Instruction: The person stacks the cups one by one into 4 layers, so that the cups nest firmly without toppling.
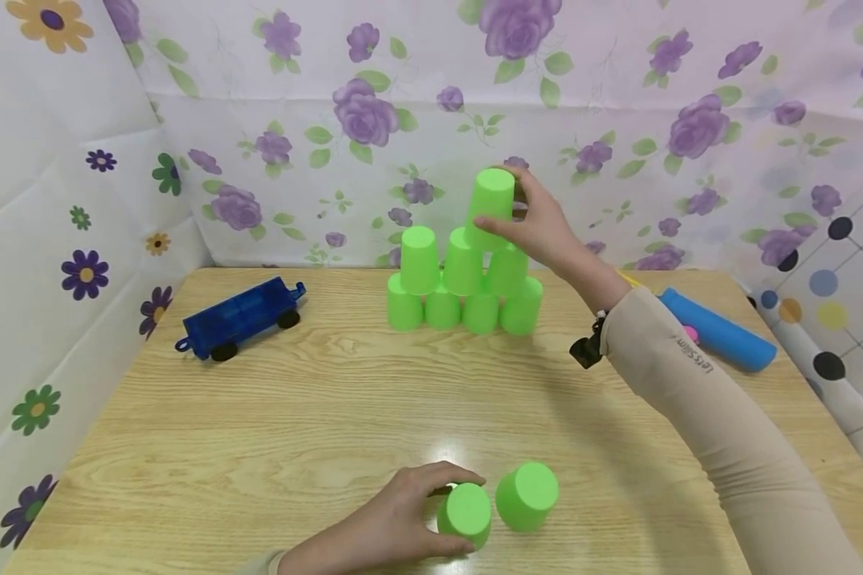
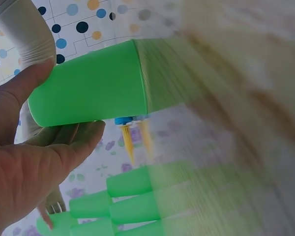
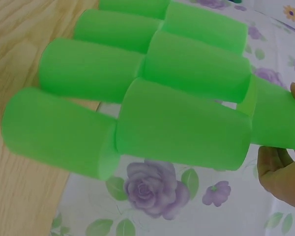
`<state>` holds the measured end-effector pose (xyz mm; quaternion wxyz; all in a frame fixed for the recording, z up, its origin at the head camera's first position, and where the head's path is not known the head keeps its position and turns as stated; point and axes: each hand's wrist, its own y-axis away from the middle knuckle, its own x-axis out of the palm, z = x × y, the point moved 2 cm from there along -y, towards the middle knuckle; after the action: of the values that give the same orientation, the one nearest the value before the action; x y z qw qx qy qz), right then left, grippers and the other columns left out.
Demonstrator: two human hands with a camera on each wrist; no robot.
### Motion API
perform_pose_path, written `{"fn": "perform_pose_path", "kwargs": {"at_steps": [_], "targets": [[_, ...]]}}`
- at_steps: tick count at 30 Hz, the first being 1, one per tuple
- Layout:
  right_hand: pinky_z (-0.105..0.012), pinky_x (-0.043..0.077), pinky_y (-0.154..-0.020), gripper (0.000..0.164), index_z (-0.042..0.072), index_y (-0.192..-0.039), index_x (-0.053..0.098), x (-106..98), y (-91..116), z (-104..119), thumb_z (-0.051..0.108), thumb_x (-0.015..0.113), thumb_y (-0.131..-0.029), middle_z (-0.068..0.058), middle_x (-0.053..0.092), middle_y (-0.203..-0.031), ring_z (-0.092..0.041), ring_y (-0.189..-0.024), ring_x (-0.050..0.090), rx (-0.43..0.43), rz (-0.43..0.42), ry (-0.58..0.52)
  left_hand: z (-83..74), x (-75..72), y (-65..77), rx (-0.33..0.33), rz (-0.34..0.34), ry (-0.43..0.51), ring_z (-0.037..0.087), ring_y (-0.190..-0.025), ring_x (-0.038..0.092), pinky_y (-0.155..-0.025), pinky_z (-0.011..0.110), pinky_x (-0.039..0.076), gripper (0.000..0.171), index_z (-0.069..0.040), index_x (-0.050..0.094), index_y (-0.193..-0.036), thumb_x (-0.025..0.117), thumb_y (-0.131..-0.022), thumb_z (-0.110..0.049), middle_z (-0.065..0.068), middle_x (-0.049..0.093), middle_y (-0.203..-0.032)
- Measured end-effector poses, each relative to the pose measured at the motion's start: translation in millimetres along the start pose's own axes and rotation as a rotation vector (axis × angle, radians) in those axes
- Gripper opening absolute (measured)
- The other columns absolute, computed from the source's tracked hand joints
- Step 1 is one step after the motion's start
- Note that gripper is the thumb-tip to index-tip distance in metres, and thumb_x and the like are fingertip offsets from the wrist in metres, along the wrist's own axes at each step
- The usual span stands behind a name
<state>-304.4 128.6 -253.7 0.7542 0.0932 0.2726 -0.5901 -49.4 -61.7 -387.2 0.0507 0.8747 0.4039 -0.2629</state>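
Upside-down green cups stand in a stack at the back of the table, several in the bottom row and 3 above them. My right hand grips another green cup over the right part of that second row. In the right wrist view the rim of this held cup meets or nearly meets the upper cups. Near the front edge, my left hand holds an upside-down green cup between thumb and fingers. Just right of it stands one more green cup.
A blue toy wagon sits at the back left. At the back right, behind my right forearm, lies a blue cylinder with a pink piece beside it. Flowered cloth hangs close behind the stack.
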Motion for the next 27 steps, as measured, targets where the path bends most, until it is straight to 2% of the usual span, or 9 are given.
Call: {"fn": "perform_pose_path", "kwargs": {"at_steps": [6, 14, 18, 20, 21, 22, 23, 25, 27], "targets": [[-0.044, 0.042, -0.101, 0.098, 0.029, -0.15, 0.005, 1, 5, -1, 0.028, 0.074, -0.08, -0.013, 0.033, -0.145, -0.033, -0.127, 0.041, -0.039, -0.011, 0.04, 0.8, -0.5, 0.2, -0.012, -0.012, -0.017, 0.005, -0.107, 0.056, -0.092, 0.026, 0.048, 0.054, -0.013, 0.055, -0.122, 0.08, -0.074, -0.02, -0.008, 0.061, -0.117], [-0.042, 0.033, -0.108, 0.1, 0.028, -0.15, 0.006, -5, 19, -6, 0.033, 0.076, -0.078, -0.01, 0.031, -0.145, -0.028, -0.13, 0.036, -0.102, -0.049, 0.09, 1.0, -0.1, -1.6, -0.028, -0.065, 0.005, 0.004, -0.104, 0.057, -0.096, 0.03, 0.046, 0.052, -0.019, 0.056, -0.116, 0.082, -0.071, -0.021, -0.012, 0.062, -0.109], [-0.042, 0.032, -0.107, 0.092, 0.023, -0.149, 0.016, -9, 32, -6, 0.029, 0.075, -0.079, -0.008, 0.034, -0.144, -0.023, -0.131, 0.034, -0.146, -0.139, 0.112, 0.1, -3.8, -2.5, -0.038, -0.122, 0.094, 0.007, -0.105, 0.058, -0.095, 0.027, 0.047, 0.051, -0.019, 0.056, -0.115, 0.082, -0.071, -0.02, -0.009, 0.062, -0.109], [-0.041, 0.034, -0.106, 0.082, 0.017, -0.146, 0.026, -13, 41, -6, 0.027, 0.074, -0.081, -0.009, 0.038, -0.142, -0.023, -0.13, 0.037, -0.186, -0.175, 0.064, -1.4, -7.3, -2.4, -0.041, -0.145, 0.146, 0.009, -0.105, 0.058, -0.094, 0.026, 0.047, 0.051, -0.018, 0.056, -0.116, 0.081, -0.072, -0.018, -0.007, 0.061, -0.11], [-0.04, 0.033, -0.106, 0.079, 0.017, -0.145, 0.031, -14, 38, -20, 0.026, 0.075, -0.08, -0.006, 0.039, -0.142, -0.021, -0.13, 0.036, -0.235, -0.202, 0.05, -2.5, -9.5, -2.4, -0.043, -0.152, 0.171, 0.011, -0.106, 0.058, -0.094, 0.025, 0.047, 0.05, -0.017, 0.056, -0.116, 0.081, -0.073, -0.018, -0.006, 0.061, -0.111], [-0.038, 0.031, -0.107, 0.077, 0.018, -0.143, 0.035, -16, 34, -34, 0.027, 0.076, -0.078, -0.004, 0.04, -0.141, -0.019, -0.13, 0.037, -0.29, -0.227, 0.037, -3.7, -12.2, -2.2, -0.052, -0.161, 0.169, 0.011, -0.106, 0.058, -0.094, 0.025, 0.047, 0.05, -0.018, 0.056, -0.117, 0.081, -0.073, -0.019, -0.006, 0.061, -0.112], [-0.037, 0.031, -0.107, 0.072, 0.018, -0.14, 0.039, -17, 37, -38, 0.026, 0.076, -0.079, -0.003, 0.042, -0.14, -0.019, -0.129, 0.038, -0.329, -0.238, 0.028, -4.9, -15.1, -1.9, -0.057, -0.171, 0.169, 0.012, -0.107, 0.058, -0.094, 0.025, 0.047, 0.05, -0.018, 0.056, -0.118, 0.08, -0.074, -0.02, -0.006, 0.061, -0.112], [-0.035, 0.031, -0.106, 0.068, 0.016, -0.138, 0.043, -19, 46, -39, 0.024, 0.076, -0.079, -0.003, 0.044, -0.138, -0.02, -0.128, 0.04, -0.395, -0.242, 0.032, -7.4, -21.5, -1.7, -0.065, -0.194, 0.159, 0.013, -0.108, 0.058, -0.094, 0.026, 0.047, 0.05, -0.018, 0.057, -0.119, 0.08, -0.074, -0.021, -0.006, 0.061, -0.114], [-0.035, 0.033, -0.105, 0.067, 0.016, -0.136, 0.045, -17, 57, -37, 0.019, 0.077, -0.077, -0.003, 0.046, -0.137, -0.02, -0.127, 0.041, -0.46, -0.269, 0.096, -10.4, -28.8, -2.0, -0.065, -0.225, 0.138, 0.013, -0.108, 0.058, -0.093, 0.027, 0.048, 0.051, -0.019, 0.057, -0.12, 0.08, -0.074, -0.023, -0.006, 0.061, -0.115]]}}
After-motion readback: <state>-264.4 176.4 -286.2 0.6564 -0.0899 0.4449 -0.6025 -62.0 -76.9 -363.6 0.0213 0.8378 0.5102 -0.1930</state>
